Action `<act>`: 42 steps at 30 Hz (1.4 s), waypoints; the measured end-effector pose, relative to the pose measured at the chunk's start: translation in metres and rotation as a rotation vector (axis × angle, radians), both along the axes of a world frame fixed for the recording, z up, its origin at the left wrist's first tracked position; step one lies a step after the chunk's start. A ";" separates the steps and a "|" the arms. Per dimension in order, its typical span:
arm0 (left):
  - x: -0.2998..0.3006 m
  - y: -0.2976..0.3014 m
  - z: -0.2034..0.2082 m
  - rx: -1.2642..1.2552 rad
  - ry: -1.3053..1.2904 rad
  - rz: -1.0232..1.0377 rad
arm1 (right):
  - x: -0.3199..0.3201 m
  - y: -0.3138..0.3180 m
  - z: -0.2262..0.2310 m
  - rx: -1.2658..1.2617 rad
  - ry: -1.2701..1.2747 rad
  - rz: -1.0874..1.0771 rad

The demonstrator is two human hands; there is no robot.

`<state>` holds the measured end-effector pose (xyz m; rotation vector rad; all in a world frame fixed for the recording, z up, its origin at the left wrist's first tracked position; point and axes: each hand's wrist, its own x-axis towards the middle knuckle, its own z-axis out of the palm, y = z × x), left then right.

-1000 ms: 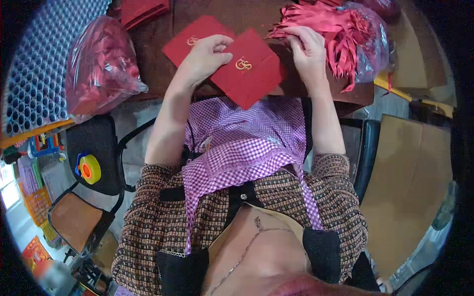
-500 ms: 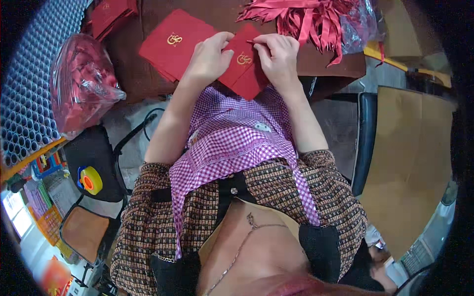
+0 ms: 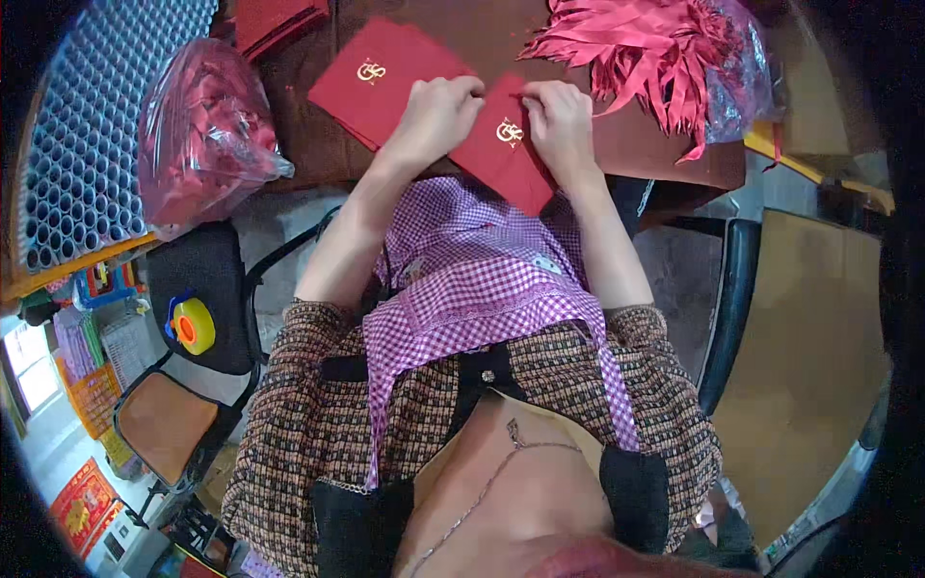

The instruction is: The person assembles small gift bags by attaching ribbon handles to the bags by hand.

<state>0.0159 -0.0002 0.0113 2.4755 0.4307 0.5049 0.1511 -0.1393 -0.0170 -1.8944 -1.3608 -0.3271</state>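
A flat red piece with a gold emblem (image 3: 501,159), perhaps a pouch or folded card, lies tilted at the table's near edge, its lower corner over my apron. My left hand (image 3: 438,116) is closed at its upper left edge, the fingers curled and the tips partly hidden. My right hand (image 3: 561,120) pinches at its upper right edge, thumb and forefinger together. Whether a ribbon end is also between those fingers is too small to tell. A stack of matching red pieces (image 3: 381,82) sits just left of my left hand.
Loose red ribbons (image 3: 646,63) spill from a clear plastic bag (image 3: 742,72) at the far right of the brown table (image 3: 424,14). A filled plastic bag (image 3: 207,135) and more red pieces (image 3: 275,21) are at left. Yellow tape (image 3: 196,326) rests on a black chair (image 3: 217,279).
The whole view has shifted, so the scene sits farther right and slightly lower. My hands stay at the same red piece, with the left fingers slightly farther from the right ones.
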 end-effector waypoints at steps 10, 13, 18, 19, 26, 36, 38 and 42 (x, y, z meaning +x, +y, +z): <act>0.007 -0.003 0.026 0.086 0.129 0.081 | -0.001 0.010 0.012 0.113 -0.004 -0.015; 0.008 -0.013 0.036 -0.029 0.105 0.124 | -0.004 0.003 0.020 0.151 -0.022 -0.019; 0.005 -0.015 0.030 -0.297 0.102 0.159 | -0.012 -0.009 0.033 0.183 -0.029 -0.042; 0.005 -0.014 0.027 -0.329 0.086 0.154 | -0.012 -0.010 0.033 0.173 -0.028 -0.046; 0.006 -0.024 0.027 -0.529 -0.027 0.119 | -0.018 -0.023 0.039 0.139 -0.070 -0.083; 0.009 -0.029 0.027 -0.759 0.027 0.119 | -0.019 -0.026 0.044 0.113 -0.102 -0.080; 0.007 -0.030 0.026 -0.738 -0.043 0.127 | -0.021 -0.027 0.045 0.108 -0.094 -0.073; 0.008 -0.028 0.020 -0.866 -0.104 0.075 | -0.023 -0.028 0.052 0.090 -0.094 -0.064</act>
